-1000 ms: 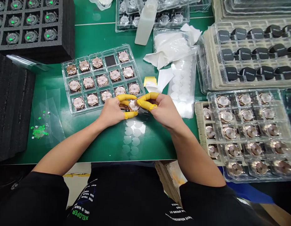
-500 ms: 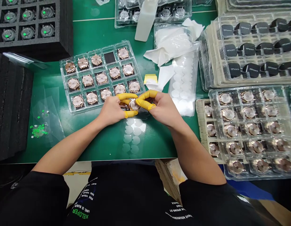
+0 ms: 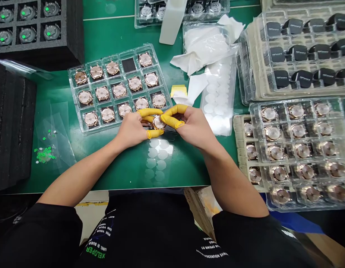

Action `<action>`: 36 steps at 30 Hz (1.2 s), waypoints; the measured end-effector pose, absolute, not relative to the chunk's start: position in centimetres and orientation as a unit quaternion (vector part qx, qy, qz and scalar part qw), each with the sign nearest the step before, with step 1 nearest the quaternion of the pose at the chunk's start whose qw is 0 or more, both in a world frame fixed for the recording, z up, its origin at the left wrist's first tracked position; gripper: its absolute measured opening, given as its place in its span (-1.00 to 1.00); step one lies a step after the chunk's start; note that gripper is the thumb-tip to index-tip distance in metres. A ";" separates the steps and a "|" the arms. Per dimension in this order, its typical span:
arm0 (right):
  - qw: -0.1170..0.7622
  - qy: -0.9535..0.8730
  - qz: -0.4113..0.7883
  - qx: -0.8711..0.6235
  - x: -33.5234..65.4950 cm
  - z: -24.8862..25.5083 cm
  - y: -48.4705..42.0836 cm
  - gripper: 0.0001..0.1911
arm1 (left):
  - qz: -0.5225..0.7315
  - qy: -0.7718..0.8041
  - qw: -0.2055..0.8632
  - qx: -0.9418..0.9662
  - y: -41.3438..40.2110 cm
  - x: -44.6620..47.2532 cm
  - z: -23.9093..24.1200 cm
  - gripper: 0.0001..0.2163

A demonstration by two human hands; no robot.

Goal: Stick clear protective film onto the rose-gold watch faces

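Note:
Between my two hands is a round rose-gold watch case (image 3: 158, 122), held just above the green tabletop. My left hand (image 3: 135, 128), with yellow finger cots on its fingers, grips the case from the left. Yellow cots also cover fingers of my right hand (image 3: 189, 124), which pinches the case at its upper right edge. Behind my left hand lies a clear plastic tray (image 3: 98, 105) with several similar watch cases on dark pads; one compartment in its back row shows only a black pad (image 3: 129, 64). Under my hands is a clear sheet of round film stickers (image 3: 161, 154).
Stacked trays of watch cases (image 3: 302, 150) and trays of black parts (image 3: 301, 50) stand at right. White wipes (image 3: 200, 52), a yellow pad (image 3: 178, 91) and a sticker pack (image 3: 218, 96) lie behind my right hand. Black foam trays (image 3: 74, 44) and green dots (image 3: 44, 154) are at left.
The view has shifted slightly, so the trays sit a little differently in the picture. Both hands keep the watch case in nearly the same place.

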State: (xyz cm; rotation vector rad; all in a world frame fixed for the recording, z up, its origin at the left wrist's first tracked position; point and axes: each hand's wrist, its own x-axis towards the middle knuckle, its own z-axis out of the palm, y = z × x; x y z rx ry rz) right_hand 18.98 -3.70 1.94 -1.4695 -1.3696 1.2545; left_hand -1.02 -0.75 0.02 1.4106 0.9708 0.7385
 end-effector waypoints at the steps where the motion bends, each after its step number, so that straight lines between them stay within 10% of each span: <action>1: 0.376 -0.537 0.491 -0.574 19.0 1.9 -3.8 -0.72 | 0.318 0.420 0.594 0.608 -0.7 -1.0 0.0 -0.41; 14: 0.495 -0.480 0.371 -0.622 21.0 2.4 -2.4 -0.54 | 0.325 0.439 0.580 0.605 -1.0 -0.9 0.5 -0.43; 28: 0.379 -0.386 0.623 -0.565 17.0 2.5 -3.6 -0.46 | 0.339 0.433 0.594 0.587 -1.0 -1.0 0.0 -0.43; 36: 0.461 -0.366 0.563 -0.580 15.8 1.2 -4.1 -0.75 | 0.352 0.427 0.594 0.584 -1.3 -0.8 -0.1 -0.43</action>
